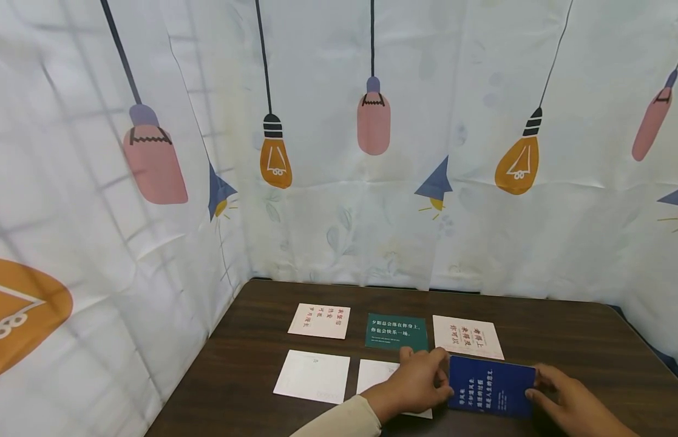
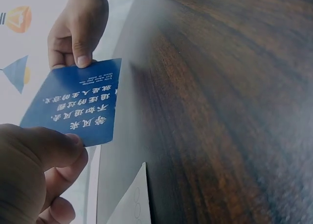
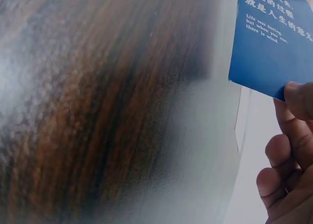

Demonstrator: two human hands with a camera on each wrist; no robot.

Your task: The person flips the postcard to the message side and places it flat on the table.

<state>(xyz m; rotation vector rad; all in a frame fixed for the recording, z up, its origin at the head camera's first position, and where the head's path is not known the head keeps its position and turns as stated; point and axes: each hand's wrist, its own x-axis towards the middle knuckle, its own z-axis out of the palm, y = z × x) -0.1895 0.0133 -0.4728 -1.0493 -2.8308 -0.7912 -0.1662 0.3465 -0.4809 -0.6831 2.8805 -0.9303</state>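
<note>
A blue card [image 1: 491, 386] with white lettering is held above the table between both hands. My left hand [image 1: 419, 382] pinches its left edge, the thumb on the printed face in the left wrist view. At the opposite edge, my right hand [image 1: 568, 400] pinches the card between thumb and fingers; the right wrist view shows that thumb [image 3: 299, 99] on a corner of the blue face. Beneath the left hand lies a white card [image 1: 369, 374], partly covered by it. Just beyond the hands are a green card [image 1: 396, 331] and a white card with red lettering [image 1: 468, 337].
Another red-lettered white card [image 1: 319, 321] lies at the back left of the dark wooden table [image 1: 235, 364]. In front of it is a mostly blank white card [image 1: 312, 376]. A white curtain [image 1: 328, 243] printed with lamps hangs behind the table and along its left side.
</note>
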